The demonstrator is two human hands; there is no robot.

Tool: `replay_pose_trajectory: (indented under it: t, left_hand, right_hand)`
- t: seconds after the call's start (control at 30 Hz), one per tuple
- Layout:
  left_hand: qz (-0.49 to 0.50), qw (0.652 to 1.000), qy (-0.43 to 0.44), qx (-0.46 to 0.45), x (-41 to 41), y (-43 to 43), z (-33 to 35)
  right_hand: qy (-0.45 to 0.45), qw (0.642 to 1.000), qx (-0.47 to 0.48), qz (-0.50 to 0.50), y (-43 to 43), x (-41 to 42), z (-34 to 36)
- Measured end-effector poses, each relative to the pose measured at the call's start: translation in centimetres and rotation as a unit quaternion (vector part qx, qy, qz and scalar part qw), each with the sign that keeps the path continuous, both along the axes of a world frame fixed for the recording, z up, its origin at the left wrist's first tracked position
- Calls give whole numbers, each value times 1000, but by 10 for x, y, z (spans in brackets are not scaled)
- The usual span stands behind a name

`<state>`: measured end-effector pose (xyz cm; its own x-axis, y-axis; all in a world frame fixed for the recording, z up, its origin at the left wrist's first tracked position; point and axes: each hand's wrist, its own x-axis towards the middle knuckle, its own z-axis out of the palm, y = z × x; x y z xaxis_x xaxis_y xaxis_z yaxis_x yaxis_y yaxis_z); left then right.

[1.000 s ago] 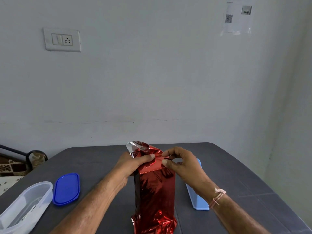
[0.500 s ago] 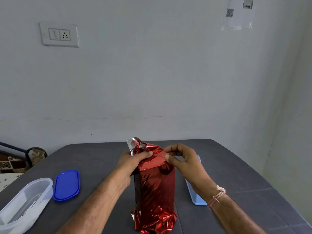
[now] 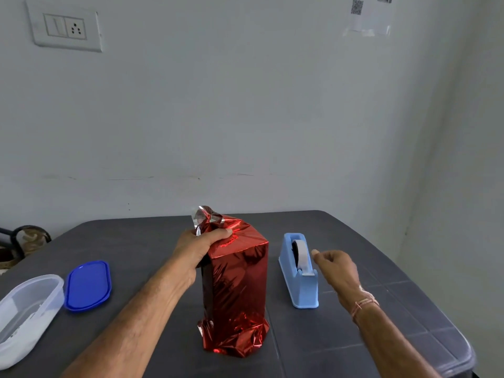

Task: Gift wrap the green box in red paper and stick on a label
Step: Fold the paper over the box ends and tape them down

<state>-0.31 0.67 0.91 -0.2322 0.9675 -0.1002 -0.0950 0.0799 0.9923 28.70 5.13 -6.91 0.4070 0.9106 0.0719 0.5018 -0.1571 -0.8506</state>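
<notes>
Well, far on the left sits a clear plastic tub [image 3: 27,309], and a blue lid [image 3: 88,285] lies just beside it. Both are well apart from the box, so there is open room on that side.

Next comes the left hand [image 3: 199,246]. Its fingers and thumb curl round the bunched top of the red paper [image 3: 215,222] and pinch it closed. The paper covers the tall wrapped box [image 3: 237,282], which stands upright in the middle of the dark table [image 3: 136,241]. No green shows.

The paper looks thin, shiny and crinkly. I think it is slippery, and it may tear or spring open if the hand lets go. The box looks light and tall, so a hard push could tip it. Good places to hold are the top bunch or the flat sides. The bottom end is crumpled and looks loose.

To the right stands a light blue tape dispenser [image 3: 300,271], near the box but not touching it. The right hand [image 3: 338,268] hangs just beside it with its fingers loosely bent, holding nothing. Tape is likely the next thing needed.

Farther right, the table ends close by, so nothing should slide that way.
</notes>
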Motion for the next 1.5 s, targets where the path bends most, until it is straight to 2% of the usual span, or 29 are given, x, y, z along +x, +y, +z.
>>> replay_pose_trajectory:
  t: [0.27,0.4,0.5,0.6,0.97,1.23,1.5]
  left_hand:
    - [1,1000,0,0,1,-3,1]
    - [-1,1000,2,1,1,-4,0]
    - [-2,1000,0,-2,0,-5,1]
    - [-4,1000,-2,0,0,-6,2]
    - [-2,1000,-8,-1,1,-11,4]
    - [-14,1000,-8,5,1,-14,5]
    - [-12,1000,0,8,3,-13,5]
  right_hand:
    - [98,986,-127,41,11,-4,3]
    - [178,971,-149,47,10,-4,9]
    - [198,967,-156,48,7,-6,10]
    - [200,967,-147,49,4,-12,12]
    - [298,951,-67,48,-8,-14,-2]
    - [323,946,-22,16,-22,-20,-21]
    - [337,941,-17,6,-18,-17,-32]
